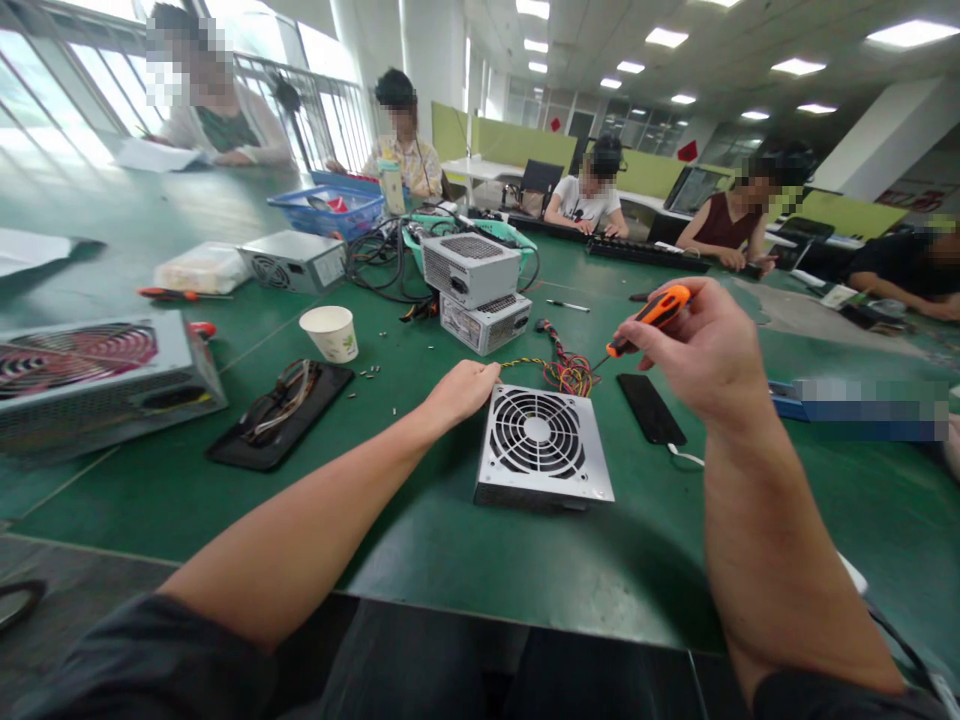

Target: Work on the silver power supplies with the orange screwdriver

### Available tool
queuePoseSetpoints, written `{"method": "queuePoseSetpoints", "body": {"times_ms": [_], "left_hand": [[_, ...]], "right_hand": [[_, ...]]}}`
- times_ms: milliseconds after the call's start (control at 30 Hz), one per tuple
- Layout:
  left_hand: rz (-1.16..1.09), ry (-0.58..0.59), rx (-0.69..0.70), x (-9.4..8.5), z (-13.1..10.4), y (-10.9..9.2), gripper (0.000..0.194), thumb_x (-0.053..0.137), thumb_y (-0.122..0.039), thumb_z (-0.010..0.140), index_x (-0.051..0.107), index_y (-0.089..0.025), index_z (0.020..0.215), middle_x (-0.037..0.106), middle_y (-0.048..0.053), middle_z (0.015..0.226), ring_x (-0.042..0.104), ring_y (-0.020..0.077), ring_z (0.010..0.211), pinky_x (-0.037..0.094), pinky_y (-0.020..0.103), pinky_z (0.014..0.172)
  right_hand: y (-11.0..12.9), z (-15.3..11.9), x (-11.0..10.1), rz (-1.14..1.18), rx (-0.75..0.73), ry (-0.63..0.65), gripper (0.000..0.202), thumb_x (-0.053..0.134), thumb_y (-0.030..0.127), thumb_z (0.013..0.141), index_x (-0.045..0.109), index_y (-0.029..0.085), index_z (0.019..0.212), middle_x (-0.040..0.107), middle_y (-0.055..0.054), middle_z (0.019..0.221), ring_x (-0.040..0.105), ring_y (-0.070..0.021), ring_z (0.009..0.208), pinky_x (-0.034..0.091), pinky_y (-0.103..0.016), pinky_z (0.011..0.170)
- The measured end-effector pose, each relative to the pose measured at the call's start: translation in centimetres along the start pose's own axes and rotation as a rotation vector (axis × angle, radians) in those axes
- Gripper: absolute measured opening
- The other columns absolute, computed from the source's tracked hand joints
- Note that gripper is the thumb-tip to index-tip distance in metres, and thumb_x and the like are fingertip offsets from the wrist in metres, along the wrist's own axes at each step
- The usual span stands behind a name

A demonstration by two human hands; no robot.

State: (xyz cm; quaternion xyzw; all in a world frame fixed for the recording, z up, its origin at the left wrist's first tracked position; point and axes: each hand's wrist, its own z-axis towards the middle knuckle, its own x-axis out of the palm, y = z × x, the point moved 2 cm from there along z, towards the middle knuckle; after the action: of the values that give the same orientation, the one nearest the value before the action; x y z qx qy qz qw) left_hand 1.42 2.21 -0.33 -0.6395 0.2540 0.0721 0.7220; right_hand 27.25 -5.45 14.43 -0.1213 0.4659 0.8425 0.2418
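A metal computer power supply unit (536, 430) lies in front of me on the green table, its round fan grille facing up. My left hand (469, 388) is closed at its far left corner; its fingertips are partly hidden. My right hand (709, 345) grips an orange and black screwdriver (660, 305) above the table, right of the unit. The screwdriver's thin shaft points down and left toward a bundle of red, yellow and black wires (570, 374) behind the unit. The shaft is apart from the fan grille.
A black phone (651, 408) with a white cable lies to the right. Two stacked power supplies (480, 285) stand behind. Leftward are a paper cup (330, 332), small scattered screws (366, 373), a black tray (281, 412) and a larger power supply (97, 380). Several people sit around the table.
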Motion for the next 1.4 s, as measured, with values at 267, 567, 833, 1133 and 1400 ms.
{"method": "queuePoseSetpoints", "body": {"times_ms": [267,567,833,1133,1400], "left_hand": [[-0.193,0.012,-0.003,-0.7,0.2,-0.9,0.047,0.049,-0.048,0.09,0.077,-0.013,0.076,0.078,0.011,0.078,0.071,0.0205,0.07,0.055,0.03,0.066],[-0.609,0.184,0.177,-1.9,-0.9,-1.9,0.051,0.091,-0.048,0.068,0.082,-0.013,0.103,0.082,0.015,0.098,0.076,0.0247,0.092,0.056,0.042,0.095],[-0.708,0.212,0.152,-1.4,-0.1,-0.6,0.047,0.094,-0.041,0.068,0.082,-0.014,0.105,0.082,0.012,0.093,0.075,0.0185,0.082,0.055,0.034,0.084],[-0.733,0.214,0.135,-1.2,-0.3,-1.0,0.044,0.096,-0.037,0.065,0.082,-0.012,0.098,0.082,0.009,0.088,0.074,0.0169,0.08,0.056,0.035,0.086],[-0.718,0.26,0.181,-1.5,-0.2,-0.8,0.038,0.094,-0.035,0.067,0.082,-0.012,0.095,0.081,0.009,0.087,0.073,0.0164,0.081,0.054,0.032,0.085]], "right_hand": [[2.5,0.2,4.9,0.126,-0.097,0.156,0.041,0.082,0.033,0.079,0.058,0.028,0.112,0.071,0.0,0.091,0.072,-0.0219,0.08,0.063,-0.041,0.078],[2.0,2.1,9.0,0.129,-0.206,0.251,0.047,0.077,0.029,0.082,0.053,0.027,0.122,0.067,0.003,0.087,0.071,-0.0192,0.076,0.061,-0.037,0.074],[-0.3,2.4,9.7,0.117,-0.202,0.226,0.043,0.08,0.029,0.079,0.058,0.027,0.116,0.068,0.004,0.081,0.069,-0.0185,0.07,0.058,-0.035,0.067],[-0.6,2.6,9.8,0.128,-0.195,0.252,0.044,0.08,0.027,0.079,0.058,0.026,0.118,0.07,0.003,0.083,0.07,-0.0194,0.071,0.057,-0.036,0.068],[-0.3,2.0,10.2,0.042,-0.234,0.304,0.044,0.077,0.028,0.083,0.059,0.026,0.123,0.067,0.002,0.087,0.067,-0.0174,0.075,0.056,-0.035,0.073]]}}
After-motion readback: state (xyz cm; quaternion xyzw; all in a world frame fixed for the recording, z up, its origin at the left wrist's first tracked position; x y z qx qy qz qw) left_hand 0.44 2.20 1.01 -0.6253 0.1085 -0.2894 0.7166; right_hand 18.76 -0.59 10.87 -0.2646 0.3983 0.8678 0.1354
